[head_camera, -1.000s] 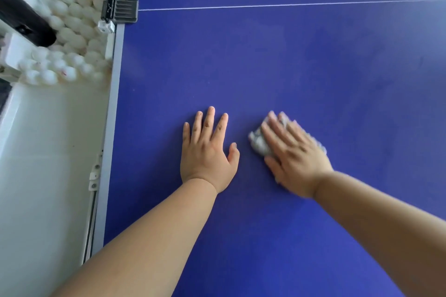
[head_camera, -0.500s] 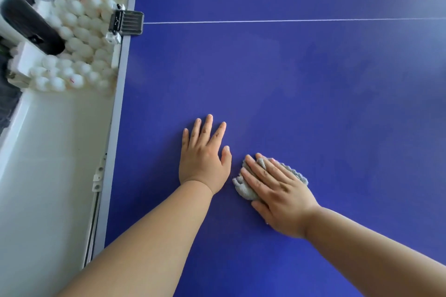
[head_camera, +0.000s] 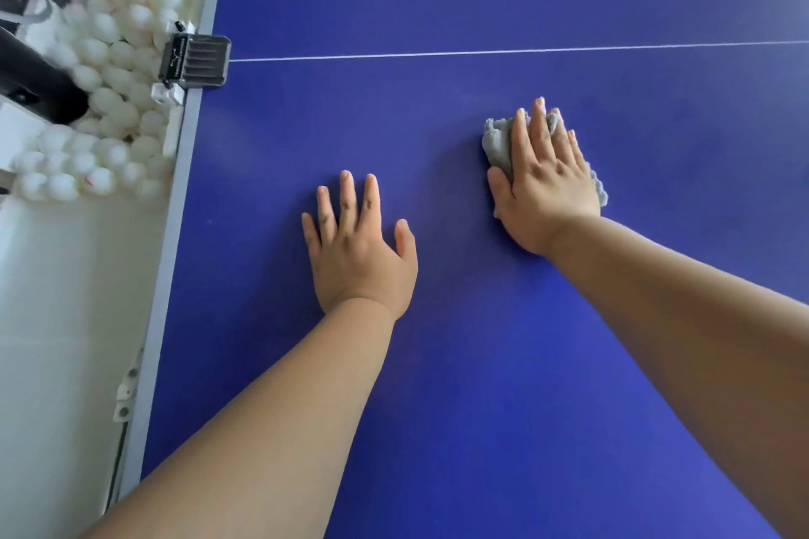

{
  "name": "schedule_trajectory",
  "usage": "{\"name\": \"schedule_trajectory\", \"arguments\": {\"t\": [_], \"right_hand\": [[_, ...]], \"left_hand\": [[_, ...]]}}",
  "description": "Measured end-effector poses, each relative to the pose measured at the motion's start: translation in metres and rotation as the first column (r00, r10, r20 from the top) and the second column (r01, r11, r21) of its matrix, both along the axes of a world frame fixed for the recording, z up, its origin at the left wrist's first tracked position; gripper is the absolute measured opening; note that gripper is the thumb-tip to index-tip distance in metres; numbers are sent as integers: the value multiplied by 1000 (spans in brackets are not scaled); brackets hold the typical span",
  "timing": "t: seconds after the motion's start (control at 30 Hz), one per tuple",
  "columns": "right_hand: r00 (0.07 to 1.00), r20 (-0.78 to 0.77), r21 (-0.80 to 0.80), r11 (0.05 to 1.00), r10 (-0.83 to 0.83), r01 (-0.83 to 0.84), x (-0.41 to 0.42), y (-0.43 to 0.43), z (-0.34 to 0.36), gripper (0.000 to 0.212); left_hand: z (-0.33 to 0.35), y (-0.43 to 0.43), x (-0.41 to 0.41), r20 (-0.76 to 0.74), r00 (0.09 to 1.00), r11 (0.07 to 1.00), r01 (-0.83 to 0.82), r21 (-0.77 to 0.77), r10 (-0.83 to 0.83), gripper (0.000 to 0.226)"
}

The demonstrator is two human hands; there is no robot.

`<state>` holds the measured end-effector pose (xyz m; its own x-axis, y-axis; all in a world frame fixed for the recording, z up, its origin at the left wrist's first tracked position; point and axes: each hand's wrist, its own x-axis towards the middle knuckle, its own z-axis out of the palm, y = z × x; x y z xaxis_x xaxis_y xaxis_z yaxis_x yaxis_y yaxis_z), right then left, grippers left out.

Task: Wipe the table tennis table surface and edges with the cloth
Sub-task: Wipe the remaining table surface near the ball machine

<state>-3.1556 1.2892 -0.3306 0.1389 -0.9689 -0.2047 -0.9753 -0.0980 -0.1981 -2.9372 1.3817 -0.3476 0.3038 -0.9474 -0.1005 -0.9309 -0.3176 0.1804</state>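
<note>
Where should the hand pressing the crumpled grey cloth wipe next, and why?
Probably push the right hand and crumpled grey cloth ahead toward the thin white line: bare blue table surface lies between, while the left hand rests flat, clear of that path.

A crumpled pale grey cloth (head_camera: 497, 142) lay bunched on the dark blue table tennis table (head_camera: 437, 407), pressed against the playing surface beneath the palm and straight fingers of the right hand (head_camera: 547, 184). Its rumpled folds showed past the fingertips, beside the thumb and along the hand's outer edge. The cloth sat well in from the table's grey side edge (head_camera: 175, 210), on the near side of the thin white line (head_camera: 481, 53) crossing the matte top.
</note>
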Motion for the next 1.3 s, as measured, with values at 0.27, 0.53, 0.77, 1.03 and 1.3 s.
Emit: {"name": "schedule_trajectory", "arguments": {"t": [0.27, 0.53, 0.77, 1.03, 1.3], "right_hand": [[741, 59, 9, 741, 669, -671, -21, 162, 0, 65], [995, 100, -46, 999, -5, 10, 2, -58, -2, 69], [907, 15, -91, 904, 420, -417, 25, -4, 2, 64], [850, 23, -79, 848, 526, -523, 22, -38, 6, 67], [881, 1, -46, 881, 472, -472, 79, -86, 8, 68]], "left_hand": [[5, -1, 1, 47, 999, 998, 11, 54, -14, 73], [-5, 2, 2, 77, 997, 1000, 18, 3, -18, 71], [-1, 0, 1, 49, 999, 1000, 21, 7, -21, 70], [0, -1, 2, 65, 998, 1000, 19, 22, -21, 69], [-3, 1, 2, 63, 998, 1000, 9, 12, -10, 70]]}}
